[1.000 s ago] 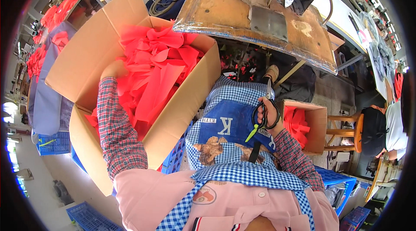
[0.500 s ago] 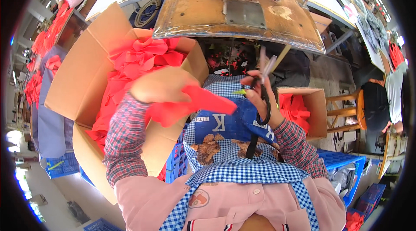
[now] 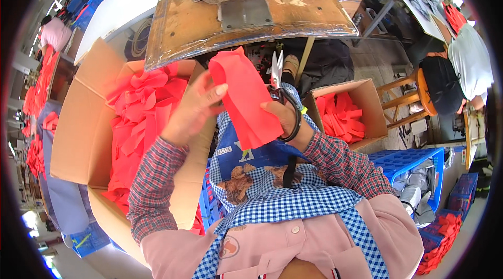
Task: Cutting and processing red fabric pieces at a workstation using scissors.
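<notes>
Up in front of my apron hangs a folded red cloth piece. At its left edge is my left hand, closed on it with the thumb in front and the fingers partly hidden behind the cloth. My right hand pinches the lower right side of the cloth under its thumb. That same hand also grips black-handled scissors, their metal blades pointing up and slightly apart, clear of the cloth.
On my left stands a large open carton heaped with red cloth pieces. A smaller carton with more red pieces sits at right, near a wooden stool. Ahead is a worn wooden tabletop. A blue crate stands lower right.
The red cloth has come from over the large carton to between both hands. My right hand has taken hold of its edge, scissors still in the grip. The view has shifted right.
</notes>
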A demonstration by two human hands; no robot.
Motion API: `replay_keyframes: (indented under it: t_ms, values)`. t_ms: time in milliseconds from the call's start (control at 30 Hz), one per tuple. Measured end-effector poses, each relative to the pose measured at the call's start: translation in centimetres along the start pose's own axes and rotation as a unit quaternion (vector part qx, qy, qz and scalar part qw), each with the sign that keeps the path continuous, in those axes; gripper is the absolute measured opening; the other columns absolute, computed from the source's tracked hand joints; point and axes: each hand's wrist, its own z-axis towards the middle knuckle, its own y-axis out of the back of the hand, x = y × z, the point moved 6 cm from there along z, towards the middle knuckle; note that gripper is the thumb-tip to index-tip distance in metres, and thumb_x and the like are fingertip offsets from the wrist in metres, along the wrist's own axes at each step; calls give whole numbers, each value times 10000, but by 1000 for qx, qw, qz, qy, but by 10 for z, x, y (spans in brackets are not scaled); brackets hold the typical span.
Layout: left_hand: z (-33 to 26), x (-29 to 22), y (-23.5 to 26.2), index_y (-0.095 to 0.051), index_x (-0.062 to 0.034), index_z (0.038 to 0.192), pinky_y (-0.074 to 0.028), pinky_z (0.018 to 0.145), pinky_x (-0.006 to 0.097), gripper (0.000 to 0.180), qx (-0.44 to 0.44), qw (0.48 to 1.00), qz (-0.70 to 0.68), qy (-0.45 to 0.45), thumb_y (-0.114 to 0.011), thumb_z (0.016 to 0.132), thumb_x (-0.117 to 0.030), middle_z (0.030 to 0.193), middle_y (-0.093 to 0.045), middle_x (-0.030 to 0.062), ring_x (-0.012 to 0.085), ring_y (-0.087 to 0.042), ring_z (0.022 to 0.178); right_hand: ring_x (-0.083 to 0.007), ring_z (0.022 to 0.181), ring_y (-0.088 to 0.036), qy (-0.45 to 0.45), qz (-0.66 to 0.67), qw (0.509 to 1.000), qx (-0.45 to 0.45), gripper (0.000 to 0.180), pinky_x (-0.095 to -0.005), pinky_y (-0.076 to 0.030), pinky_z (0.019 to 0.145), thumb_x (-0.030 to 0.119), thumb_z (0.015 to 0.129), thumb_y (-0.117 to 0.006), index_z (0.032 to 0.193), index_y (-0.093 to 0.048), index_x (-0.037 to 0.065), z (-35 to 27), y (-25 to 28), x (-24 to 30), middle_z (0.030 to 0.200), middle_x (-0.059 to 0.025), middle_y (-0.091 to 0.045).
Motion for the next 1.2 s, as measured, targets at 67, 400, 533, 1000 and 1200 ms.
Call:
replay_keyframes:
  t_ms: [67, 400, 533, 1000, 1200]
  values:
    - [5, 26, -10, -400, -14, 1362, -451, 964, 326, 624, -7, 999, -35, -3, -715, 864, -220, 1308, -511, 59, 158, -520, 1172, -159, 966, -633, 19, -32, 999, -11, 396, -285, -517, 862, 74, 896, -603, 1263, -472, 10, -1, -1, -4, 1090, -108, -633]
    - [1, 32, -13, -626, 8, 1102, -532, 773, 265, 270, -47, 985, 162, -46, -697, 870, -110, 996, -681, 41, 113, -649, 862, -64, 821, -546, 193, -254, 941, -111, 383, -208, -459, 720, 101, 867, -690, 1189, -487, 64, -2, -7, 39, 905, -3, -579]
    - [1, 39, -20, -627, 8, 1095, -528, 745, 252, 262, -26, 976, 210, -43, -683, 891, -146, 972, -681, 40, 93, -642, 851, -62, 807, -554, 223, -332, 910, -113, 336, -217, -466, 711, 94, 866, -678, 1160, -522, 53, -3, -3, 54, 888, -10, -584]
    - [4, 30, -4, -617, 3, 1125, -540, 707, 223, 258, -105, 991, 64, -54, -638, 929, -163, 986, -672, 44, 97, -652, 820, -99, 787, -566, 63, -416, 906, -53, 370, -250, -496, 709, 353, 989, -512, 1205, -486, 53, -9, -1, 21, 868, -42, -570]
    - [3, 30, -2, -626, 14, 1111, -520, 718, 221, 247, -118, 981, 123, -94, -635, 933, -157, 979, -663, 28, 69, -619, 833, -127, 641, -545, 101, -454, 882, -69, 504, -265, -436, 590, 431, 927, -603, 1173, -496, 4, -6, 7, 6, 730, -79, -593]
